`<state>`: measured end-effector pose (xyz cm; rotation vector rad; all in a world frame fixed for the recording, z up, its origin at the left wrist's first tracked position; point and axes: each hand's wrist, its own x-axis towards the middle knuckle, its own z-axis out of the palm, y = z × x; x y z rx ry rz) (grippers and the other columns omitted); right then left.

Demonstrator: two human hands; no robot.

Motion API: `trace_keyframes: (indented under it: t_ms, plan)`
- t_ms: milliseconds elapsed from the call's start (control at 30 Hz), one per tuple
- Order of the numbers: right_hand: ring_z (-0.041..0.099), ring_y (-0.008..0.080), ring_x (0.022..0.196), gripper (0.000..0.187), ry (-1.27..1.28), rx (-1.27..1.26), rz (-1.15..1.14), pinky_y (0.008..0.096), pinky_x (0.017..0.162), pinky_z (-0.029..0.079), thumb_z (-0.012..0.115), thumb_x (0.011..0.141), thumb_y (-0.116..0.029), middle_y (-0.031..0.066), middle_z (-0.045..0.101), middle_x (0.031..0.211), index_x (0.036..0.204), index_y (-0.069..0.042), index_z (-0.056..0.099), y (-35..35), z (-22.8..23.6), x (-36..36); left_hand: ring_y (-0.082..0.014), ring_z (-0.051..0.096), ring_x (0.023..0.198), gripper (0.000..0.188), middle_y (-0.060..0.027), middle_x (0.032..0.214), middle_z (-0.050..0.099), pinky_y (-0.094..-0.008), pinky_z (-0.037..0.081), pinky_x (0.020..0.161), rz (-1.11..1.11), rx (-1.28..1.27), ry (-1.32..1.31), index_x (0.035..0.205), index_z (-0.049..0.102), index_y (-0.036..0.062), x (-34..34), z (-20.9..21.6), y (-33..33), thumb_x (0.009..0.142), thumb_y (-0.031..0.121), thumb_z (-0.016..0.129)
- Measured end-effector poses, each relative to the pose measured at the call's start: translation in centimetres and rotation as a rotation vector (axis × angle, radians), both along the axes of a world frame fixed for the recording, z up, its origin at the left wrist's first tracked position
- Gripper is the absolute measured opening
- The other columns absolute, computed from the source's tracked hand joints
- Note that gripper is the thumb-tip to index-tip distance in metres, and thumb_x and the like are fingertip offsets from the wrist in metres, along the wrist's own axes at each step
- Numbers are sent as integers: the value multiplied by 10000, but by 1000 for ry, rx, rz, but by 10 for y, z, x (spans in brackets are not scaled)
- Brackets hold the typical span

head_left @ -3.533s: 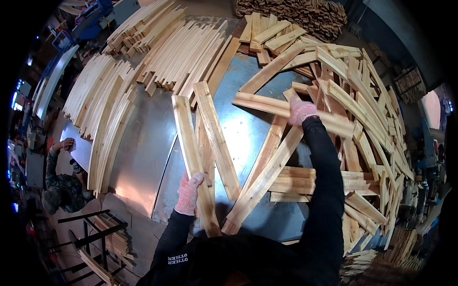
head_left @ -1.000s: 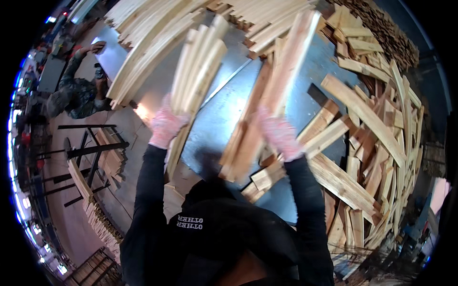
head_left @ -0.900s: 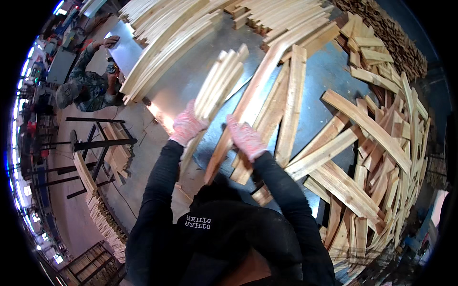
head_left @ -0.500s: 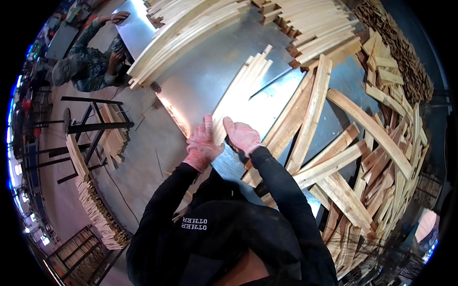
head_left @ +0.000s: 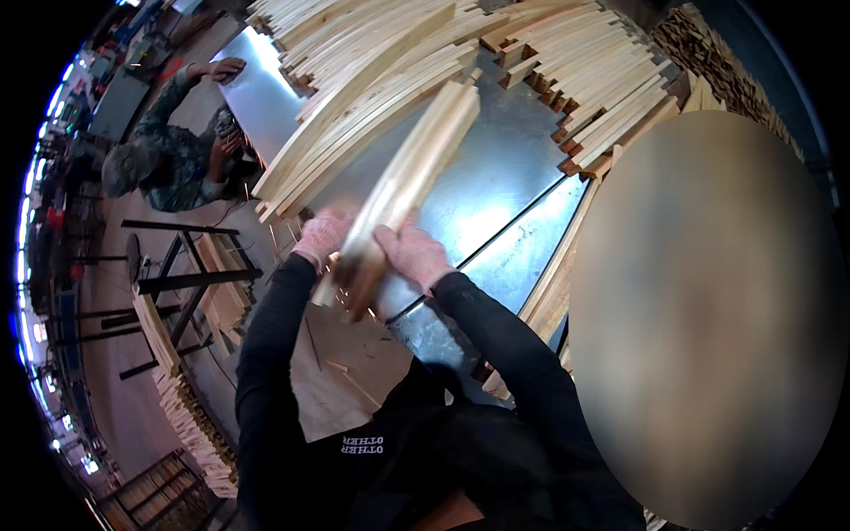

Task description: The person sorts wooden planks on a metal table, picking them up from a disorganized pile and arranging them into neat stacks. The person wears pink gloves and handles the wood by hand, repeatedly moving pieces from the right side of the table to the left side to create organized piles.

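A bundle of several pale wooden strips [head_left: 412, 164] is held slanting over the metal tabletop [head_left: 509, 142], its near end smeared by motion. My left hand [head_left: 322, 239], in a pinkish knit glove, closes on the bundle's left side close to the near end. On the other side my right hand [head_left: 414, 255], gloved alike, grips it with the thumb over the strips. Part of the left fingers is hidden behind the wood. The near end sticks out past the table's edge.
Rows of wooden strips [head_left: 354, 115] lie at the far left of the table, with another stack [head_left: 611, 80] at the far right. Across on the left, a co-worker [head_left: 173, 164] bends by the table. A black metal frame [head_left: 190, 281] stands left. A blurred oval hides the right side.
The bundle has come up off the tabletop and tilted, its near end swinging left past the edge. Both my hands moved left with it.
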<state>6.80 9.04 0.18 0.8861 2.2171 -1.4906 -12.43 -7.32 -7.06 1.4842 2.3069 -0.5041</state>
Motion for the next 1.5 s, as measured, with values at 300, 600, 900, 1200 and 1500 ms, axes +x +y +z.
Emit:
trace_keyframes:
  t_ms: [300,600,900,1200,1500]
  plan:
    - [495,367,1324,633,371,437,-102,432,1121,371,498,969,-375,301,529,1375,1479,-14,394,75,-14,47,-400,377,1376,848,-191,1469,436,-585,272,1153,83,403,591,1482,422,110,19,23,41,765,419,752]
    - [580,390,1188,967,-133,465,-927,407,1039,431,723,807,-574,256,591,1310,1486,13,363,139,-9,288,-320,498,1244,731,-206,1391,483,-427,413,1053,-96,908,-187,1479,367,18,135,32,104,911,378,653]
    - [498,374,1314,610,309,805,-438,421,1092,411,576,982,-431,274,534,1388,1392,18,527,172,33,313,-369,524,1294,1057,-262,1394,533,-363,374,1107,569,421,-1235,1595,176,126,348,105,169,769,458,747]
    - [518,339,1284,599,-660,1424,132,541,1053,379,710,844,-351,146,565,1344,1353,-153,467,416,47,356,-200,659,836,638,-160,1162,632,-354,589,761,884,729,-2035,1444,406,-10,277,79,62,885,193,638]
    - [599,408,1165,621,-716,1163,1,493,978,489,553,955,-487,229,620,1250,1472,-164,436,321,138,372,-125,621,855,715,-57,1009,636,-303,525,811,878,912,-1686,1502,356,32,338,56,76,880,154,687]
